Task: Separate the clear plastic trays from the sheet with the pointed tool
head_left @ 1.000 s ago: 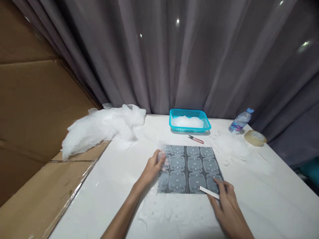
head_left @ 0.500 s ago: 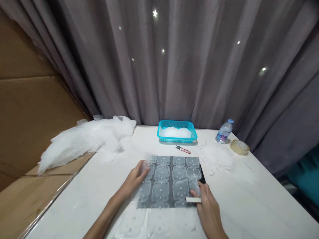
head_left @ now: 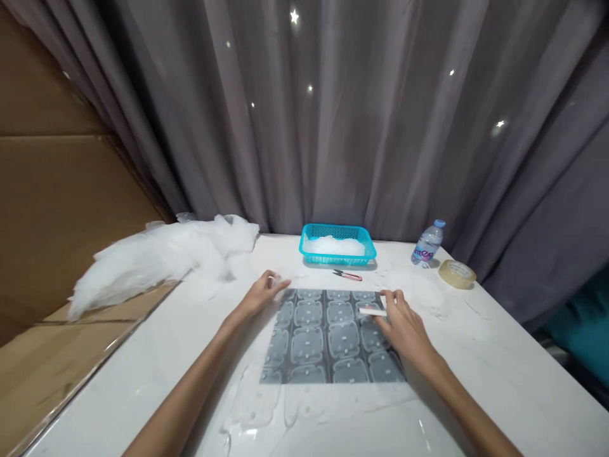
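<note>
A clear plastic sheet [head_left: 308, 343] moulded with rows of rounded squares lies over a dark rectangular board [head_left: 326, 330]. Its lower part reaches past the board onto the white table. My left hand [head_left: 264, 294] is at the far left corner, its fingers curled and thumb stretched out, with the sheet's clear edge between them. At the far right corner, my right hand [head_left: 404, 320] grips a thin white stick-like tool [head_left: 372, 311] that points left across the sheet. Its fingertips touch the sheet's edge.
Behind the board lie pink-handled thread snips [head_left: 348, 275] and a turquoise basket [head_left: 308, 259] of white stuffing. White fluffy stuffing [head_left: 166, 257] heaps at the left, beside cardboard [head_left: 71, 197]. A water bottle [head_left: 427, 244] and a tape roll [head_left: 457, 274] stand right.
Both hands have moved away from me to the far corners of the board, the right one farthest and still with the white tool. The plastic sheet has shifted over the board.
</note>
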The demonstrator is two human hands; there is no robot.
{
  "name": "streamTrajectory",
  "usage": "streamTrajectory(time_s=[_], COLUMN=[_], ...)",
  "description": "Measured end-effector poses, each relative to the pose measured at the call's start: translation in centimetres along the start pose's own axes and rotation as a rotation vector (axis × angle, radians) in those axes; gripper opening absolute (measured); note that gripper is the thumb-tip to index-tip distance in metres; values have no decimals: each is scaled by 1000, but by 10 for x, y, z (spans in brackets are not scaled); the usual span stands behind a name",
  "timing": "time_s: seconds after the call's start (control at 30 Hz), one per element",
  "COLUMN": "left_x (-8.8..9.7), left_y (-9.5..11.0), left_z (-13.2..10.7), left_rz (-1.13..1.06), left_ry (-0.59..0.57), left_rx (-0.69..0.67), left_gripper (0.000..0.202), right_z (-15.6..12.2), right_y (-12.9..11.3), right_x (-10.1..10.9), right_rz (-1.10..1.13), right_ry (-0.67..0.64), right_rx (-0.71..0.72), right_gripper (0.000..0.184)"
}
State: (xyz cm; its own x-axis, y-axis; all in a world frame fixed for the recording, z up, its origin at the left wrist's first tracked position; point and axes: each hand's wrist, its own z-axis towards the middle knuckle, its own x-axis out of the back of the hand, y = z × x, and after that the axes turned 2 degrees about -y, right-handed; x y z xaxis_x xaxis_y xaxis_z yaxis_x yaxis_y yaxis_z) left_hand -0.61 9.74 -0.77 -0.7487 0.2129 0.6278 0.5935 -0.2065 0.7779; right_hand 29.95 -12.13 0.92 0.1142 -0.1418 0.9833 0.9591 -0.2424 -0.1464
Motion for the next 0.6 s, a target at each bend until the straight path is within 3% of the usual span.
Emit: streamTrajectory(time_s=[0.2, 0.37, 0.5, 0.6], left_x=[-23, -29, -28, -20], left_y=[-9, -10, 0, 8], left_z=[6, -4, -6, -12], left_rz=[87, 92, -12, -130], left_ry=[107, 132, 90, -13], left_rx=[43, -23, -110, -188], left_gripper=[51, 53, 59, 60], right_z=[43, 59, 91, 119], right_y=[0, -2, -18, -29], right_x=[-19, -27, -30, -39], right_rz=[-66, -111, -130, -135], right_ry=[-100, -38, 43, 68], right_rx=[41, 32, 116, 199], right_gripper=[18, 22, 27, 36])
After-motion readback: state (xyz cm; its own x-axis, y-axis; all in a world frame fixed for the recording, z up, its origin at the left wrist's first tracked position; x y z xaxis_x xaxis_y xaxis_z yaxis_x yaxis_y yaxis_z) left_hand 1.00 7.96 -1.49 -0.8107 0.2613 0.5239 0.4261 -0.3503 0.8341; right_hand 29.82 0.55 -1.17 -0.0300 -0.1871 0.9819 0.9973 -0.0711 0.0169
